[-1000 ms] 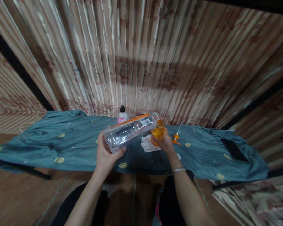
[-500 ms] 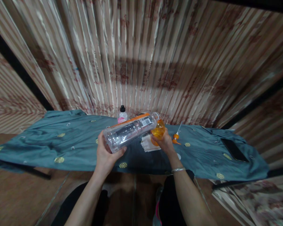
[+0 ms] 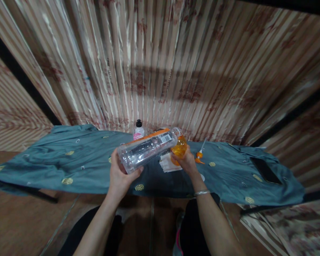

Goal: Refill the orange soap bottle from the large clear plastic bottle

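Note:
My left hand (image 3: 122, 177) is closed around the base of a large clear plastic bottle (image 3: 146, 149) with an orange label edge and a barcode. The bottle is tilted, its neck pointing right and up, at the mouth of an amber bottle (image 3: 179, 146). My right hand (image 3: 186, 160) grips that amber bottle, which holds orange-yellow liquid. Whether the two mouths touch, I cannot make out. Under the amber bottle lies a folded white cloth or tissue (image 3: 168, 164). To the right lies an orange pump top (image 3: 199, 157) with a thin clear tube.
A teal patterned cloth (image 3: 93, 160) covers the low table. Behind the clear bottle stands a white-and-pink bottle with a black cap (image 3: 139, 129). A black phone (image 3: 266, 170) lies at the right. Pleated curtains (image 3: 154, 71) hang behind, with dark frame poles (image 3: 24, 74) at the sides.

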`<state>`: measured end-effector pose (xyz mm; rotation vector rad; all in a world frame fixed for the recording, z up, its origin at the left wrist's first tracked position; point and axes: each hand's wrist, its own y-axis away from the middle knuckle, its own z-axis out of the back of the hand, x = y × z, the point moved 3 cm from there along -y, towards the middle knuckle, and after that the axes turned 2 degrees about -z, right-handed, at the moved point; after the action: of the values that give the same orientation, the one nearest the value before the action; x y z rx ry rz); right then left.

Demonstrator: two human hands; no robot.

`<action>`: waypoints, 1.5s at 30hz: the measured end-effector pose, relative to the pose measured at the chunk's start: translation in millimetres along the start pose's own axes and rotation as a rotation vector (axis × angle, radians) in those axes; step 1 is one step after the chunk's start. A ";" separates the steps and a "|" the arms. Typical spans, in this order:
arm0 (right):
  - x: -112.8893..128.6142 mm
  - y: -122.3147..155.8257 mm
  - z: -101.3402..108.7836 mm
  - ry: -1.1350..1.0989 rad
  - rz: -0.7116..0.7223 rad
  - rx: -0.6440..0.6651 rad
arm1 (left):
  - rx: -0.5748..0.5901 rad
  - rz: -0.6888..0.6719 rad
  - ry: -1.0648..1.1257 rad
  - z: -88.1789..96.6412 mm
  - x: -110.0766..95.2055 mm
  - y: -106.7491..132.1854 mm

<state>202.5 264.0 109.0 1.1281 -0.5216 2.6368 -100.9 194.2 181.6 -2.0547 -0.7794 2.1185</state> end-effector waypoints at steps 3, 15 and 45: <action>1.2 0.7 0.9 0.001 -0.011 0.000 | -0.009 0.004 -0.006 0.2 -1.4 -0.1; 2.0 -0.5 0.2 -0.013 -0.004 0.012 | 0.010 -0.023 0.009 0.2 1.7 0.8; 3.8 0.1 1.5 0.023 0.010 -0.006 | 0.001 -0.022 0.002 0.0 -3.5 0.7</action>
<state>200.9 263.5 112.6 1.0951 -0.5321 2.6514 -100.4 192.2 184.5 -2.0372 -0.7970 2.1047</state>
